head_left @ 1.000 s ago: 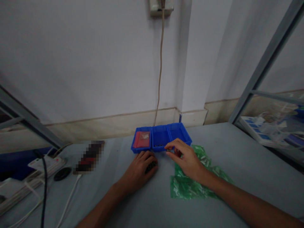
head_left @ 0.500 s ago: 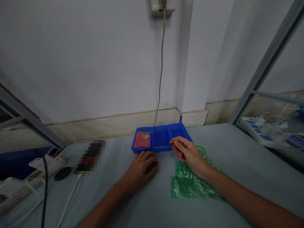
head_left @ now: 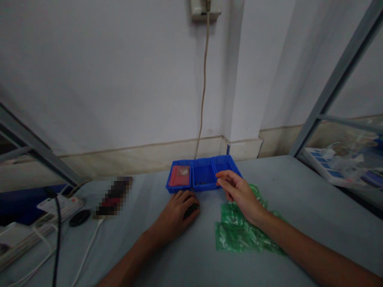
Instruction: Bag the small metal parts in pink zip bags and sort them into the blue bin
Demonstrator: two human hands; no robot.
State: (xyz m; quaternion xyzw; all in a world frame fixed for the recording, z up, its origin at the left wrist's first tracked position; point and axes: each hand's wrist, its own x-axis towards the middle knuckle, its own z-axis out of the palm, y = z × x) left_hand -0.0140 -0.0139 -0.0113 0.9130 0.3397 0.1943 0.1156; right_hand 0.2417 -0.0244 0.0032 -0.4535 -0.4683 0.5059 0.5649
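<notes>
My left hand (head_left: 179, 213) rests on the table just in front of the bins, its fingers curled round a cluster of small dark pieces (head_left: 190, 210) that show beside the thumb. Bent fingers and thumb close together, my right hand (head_left: 233, 189) hovers at the front of the right blue bin (head_left: 224, 162); whatever its fingertips hold, if anything, cannot be made out. A few tiny dark bits lie at the front of the middle blue bin (head_left: 204, 171). The left blue bin (head_left: 169, 181) contains a red bag (head_left: 179, 178). Green plastic bags (head_left: 239, 235) lie beneath my right wrist.
On the left are a blurred-out device (head_left: 113, 197) with a white cable (head_left: 89, 247), a black round object (head_left: 79, 218) and a power strip (head_left: 72, 206). A cord (head_left: 204, 79) hangs down the wall behind the bins. Grey metal frames (head_left: 338, 71) rise at both sides.
The small dark thing at my right fingertips no longer shows, and those fingers have shifted slightly right. More of the bits in the middle bin are visible. My left hand has stayed put.
</notes>
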